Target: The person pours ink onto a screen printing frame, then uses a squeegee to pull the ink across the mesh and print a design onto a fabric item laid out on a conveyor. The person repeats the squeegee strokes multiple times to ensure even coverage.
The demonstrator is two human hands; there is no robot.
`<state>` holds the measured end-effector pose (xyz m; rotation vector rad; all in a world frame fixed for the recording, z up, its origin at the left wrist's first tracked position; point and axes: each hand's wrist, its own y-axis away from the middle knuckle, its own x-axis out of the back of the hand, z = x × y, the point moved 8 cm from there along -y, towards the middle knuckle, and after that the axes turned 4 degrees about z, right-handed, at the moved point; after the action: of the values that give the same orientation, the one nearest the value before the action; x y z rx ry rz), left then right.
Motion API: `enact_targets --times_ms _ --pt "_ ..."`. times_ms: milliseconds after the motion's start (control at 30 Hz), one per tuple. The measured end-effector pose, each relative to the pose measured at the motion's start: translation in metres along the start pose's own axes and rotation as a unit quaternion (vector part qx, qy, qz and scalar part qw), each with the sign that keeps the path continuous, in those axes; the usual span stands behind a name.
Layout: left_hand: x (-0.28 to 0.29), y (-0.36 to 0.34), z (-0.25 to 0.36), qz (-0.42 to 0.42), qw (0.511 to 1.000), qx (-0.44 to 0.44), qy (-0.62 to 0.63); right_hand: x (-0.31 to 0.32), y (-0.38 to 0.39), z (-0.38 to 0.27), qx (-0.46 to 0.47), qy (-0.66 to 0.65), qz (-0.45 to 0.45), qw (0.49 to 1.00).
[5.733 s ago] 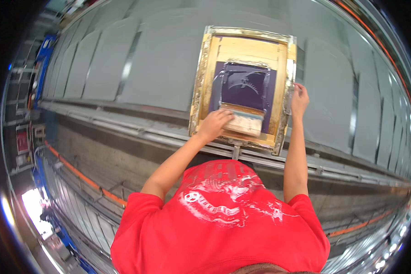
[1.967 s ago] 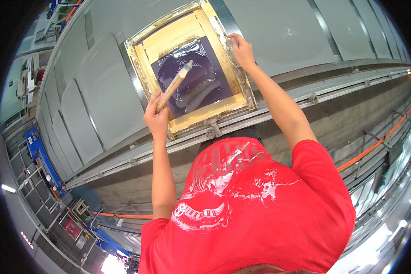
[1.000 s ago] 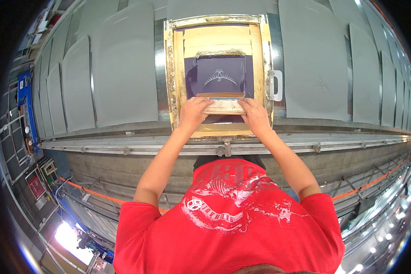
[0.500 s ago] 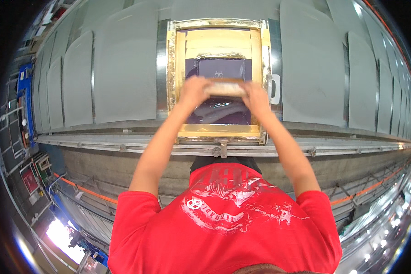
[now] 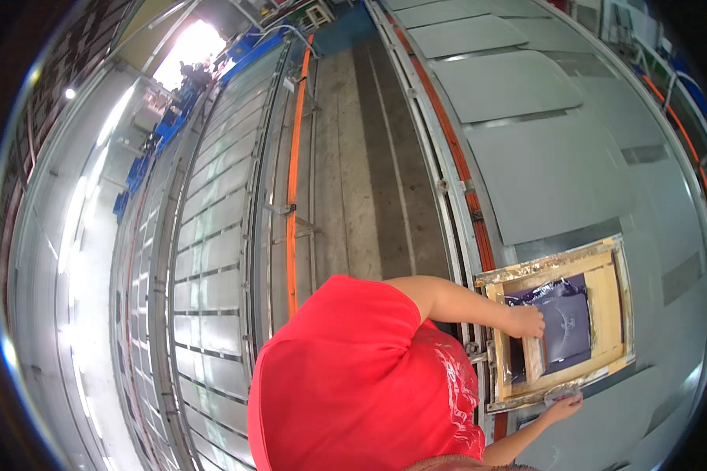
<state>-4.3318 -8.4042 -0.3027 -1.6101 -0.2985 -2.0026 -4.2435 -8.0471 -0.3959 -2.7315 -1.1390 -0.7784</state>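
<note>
A screen printing frame point(image 5: 553, 265), gold-edged and lined with tan tape, lies on the long table at the lower right. Dark purple ink point(image 5: 518, 300) shows around its grey-purple mesh, which bears a small design. My left hand point(image 5: 528, 322) grips one end of a wooden-handled squeegee point(image 5: 533, 359), which stands in the frame near its left side. At the frame's lower edge is my right hand point(image 5: 564, 407), fingers curled against a pale greyish lump point(image 5: 563, 392). What that lump is, I cannot make out.
Flat grey sheets point(image 5: 526, 173) lie in rows along the table. A metal rail point(image 5: 428, 133) and an orange-red strip point(image 5: 455, 157) border it. Left of the concrete aisle point(image 5: 338, 180), another long table point(image 5: 212, 271) carries pale panels. Blue equipment point(image 5: 169, 125) stands farther off.
The view has swung to the left, so the frame now appears at lower right. My right hand has let go of the squeegee and moved to the frame's edge; my left hand keeps hold.
</note>
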Motion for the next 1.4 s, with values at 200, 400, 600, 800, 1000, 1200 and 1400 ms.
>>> enact_targets --times_ms 200,400,600,800,1000,1200,1400 --pt "0.009 0.005 -0.008 0.017 0.999 -0.015 -0.024 -0.002 -0.021 -0.025 0.100 -0.001 0.110 0.989" --pt "0.098 0.019 -0.012 0.068 0.994 -0.014 0.079 0.019 0.032 -0.148 0.155 0.067 0.141 0.975" --pt "0.173 0.027 -0.054 -0.009 0.997 0.033 0.069 -0.037 0.054 -0.191 0.041 -0.162 0.134 0.977" --pt "0.176 0.018 -0.053 -0.026 0.989 0.048 0.138 -0.028 0.060 -0.171 0.044 -0.113 0.157 0.980" --pt "0.183 0.019 -0.057 0.009 0.992 -0.023 0.124 -0.023 0.068 -0.183 0.005 -0.061 0.178 0.982" --pt "0.192 0.044 -0.058 -0.004 0.994 0.002 0.112 -0.025 0.072 -0.193 -0.027 0.028 0.179 0.983" --pt "0.185 0.091 -0.048 -0.049 0.992 -0.055 0.107 -0.026 0.068 -0.182 -0.054 0.035 0.151 0.986"
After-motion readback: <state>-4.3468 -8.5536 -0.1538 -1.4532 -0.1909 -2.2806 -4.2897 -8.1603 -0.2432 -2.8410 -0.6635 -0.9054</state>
